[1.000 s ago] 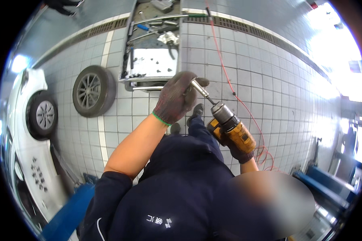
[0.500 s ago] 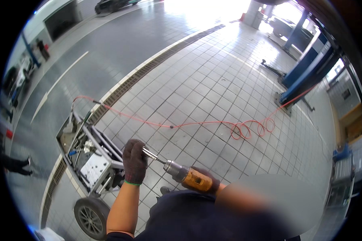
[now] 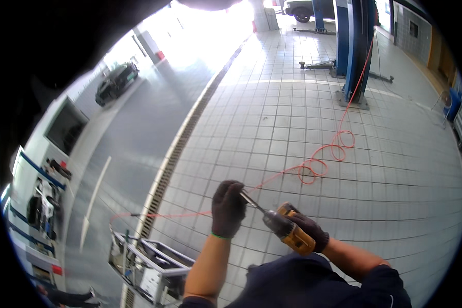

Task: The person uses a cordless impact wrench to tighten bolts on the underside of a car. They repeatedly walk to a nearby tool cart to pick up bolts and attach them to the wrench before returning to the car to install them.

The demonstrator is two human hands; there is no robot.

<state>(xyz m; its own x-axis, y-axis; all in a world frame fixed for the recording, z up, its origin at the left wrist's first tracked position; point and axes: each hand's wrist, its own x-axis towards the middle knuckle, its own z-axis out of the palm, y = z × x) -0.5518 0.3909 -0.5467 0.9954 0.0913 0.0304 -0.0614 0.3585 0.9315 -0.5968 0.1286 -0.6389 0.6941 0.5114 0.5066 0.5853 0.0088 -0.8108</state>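
In a dark work glove, my right hand (image 3: 311,229) is wrapped round a yellow and grey power drill (image 3: 296,239), which points up and to the left. A slim shiny metal shaft (image 3: 253,202) stretches from the drill's chuck toward my left hand (image 3: 228,208). That hand, gloved in dark fabric with a green cuff edge, is closed around the shaft's far end. Its fingers cover the tip, so how the end is shaped does not show. Both hands are raised in front of my body above the tiled floor.
A metal-framed wheeled cart (image 3: 150,280) stands at the lower left. A coiled red hose (image 3: 313,167) crosses the tiles to a blue lift post (image 3: 358,56). A drain grating (image 3: 161,190) runs alongside. Another person's legs (image 3: 69,296) show at the lower left edge.
My view has turned, so the cart now sits lower and the lift post nearer the middle. Both hands, with drill and shaft, appear farther right; the drill is tilted more steeply.
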